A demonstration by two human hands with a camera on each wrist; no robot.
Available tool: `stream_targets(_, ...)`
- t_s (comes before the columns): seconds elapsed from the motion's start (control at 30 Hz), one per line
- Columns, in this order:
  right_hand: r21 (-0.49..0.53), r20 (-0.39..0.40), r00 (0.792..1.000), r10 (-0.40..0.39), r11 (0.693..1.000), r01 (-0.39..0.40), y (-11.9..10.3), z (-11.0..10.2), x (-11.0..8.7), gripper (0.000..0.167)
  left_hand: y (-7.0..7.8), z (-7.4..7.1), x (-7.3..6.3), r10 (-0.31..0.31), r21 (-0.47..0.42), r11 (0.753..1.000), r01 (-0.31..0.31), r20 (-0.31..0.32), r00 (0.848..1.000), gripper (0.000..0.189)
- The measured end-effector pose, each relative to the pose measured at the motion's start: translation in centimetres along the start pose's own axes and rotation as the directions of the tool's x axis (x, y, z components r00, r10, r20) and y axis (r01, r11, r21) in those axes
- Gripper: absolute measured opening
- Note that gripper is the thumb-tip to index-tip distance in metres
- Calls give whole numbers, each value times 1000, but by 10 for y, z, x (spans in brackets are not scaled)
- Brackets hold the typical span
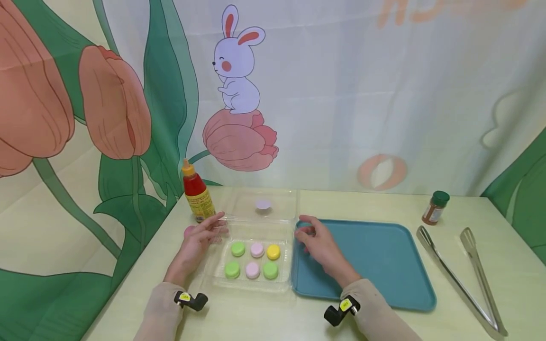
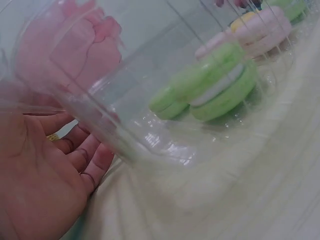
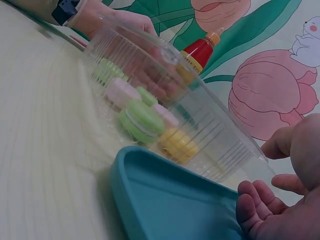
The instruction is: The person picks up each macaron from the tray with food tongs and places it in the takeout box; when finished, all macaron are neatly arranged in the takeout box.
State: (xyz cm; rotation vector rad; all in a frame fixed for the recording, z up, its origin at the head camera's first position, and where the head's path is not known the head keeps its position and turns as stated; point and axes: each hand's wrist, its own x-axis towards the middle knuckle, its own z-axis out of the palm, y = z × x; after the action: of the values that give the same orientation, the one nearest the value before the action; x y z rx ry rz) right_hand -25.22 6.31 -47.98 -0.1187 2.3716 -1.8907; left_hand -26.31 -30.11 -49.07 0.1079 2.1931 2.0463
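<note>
A clear plastic clamshell box (image 1: 279,284) sits on the table with its lid (image 1: 283,201) folded back. Inside are several toy macarons in two rows: green (image 1: 232,269), pale pink (image 1: 252,270) and one yellow (image 1: 273,252). My left hand (image 1: 198,244) is at the box's back left corner, relaxed fingers against the clear wall. A pink round piece (image 1: 189,231) shows partly behind this hand. At the back right corner is my right hand (image 1: 322,244), over the tray's left side. Its thumb and fingers are apart, fingertips right at the plastic edge (image 3: 250,150).
A blue tray (image 1: 367,260) lies right of the box. Farther right are metal tongs (image 1: 482,270) and a green-capped spice jar (image 1: 435,208). Behind my left hand stands a red sauce bottle (image 1: 198,194). A lilac macaron (image 1: 263,204) shows through the lid. A printed curtain (image 1: 320,118) hangs behind.
</note>
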Motion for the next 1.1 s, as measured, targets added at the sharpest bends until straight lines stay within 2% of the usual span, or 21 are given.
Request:
stream_targets(0.27, 97, -16, 1000, -8, 995, 10, -1, 1, 2, 56, -2, -2, 2, 26, -16, 1000, -26, 6, 1000, 59)
stream_targets(0.7, 163, -5, 998, -66, 984, 66, -4, 0, 3, 37, -1, -5, 2, 98, -13, 995, -98, 0, 995, 59)
stream_targets(0.97, 190, -23, 998, -61, 980, 65, -5, 1, -1, 21, 0, -7, -5, 27, 14, 1000, -26, -26, 999, 44)
stream_targets(1.1, 172, -42, 998, -52, 983, 59, -8, 1, -2, 19, -2, -8, -3, 34, 22, 999, -34, -22, 999, 49)
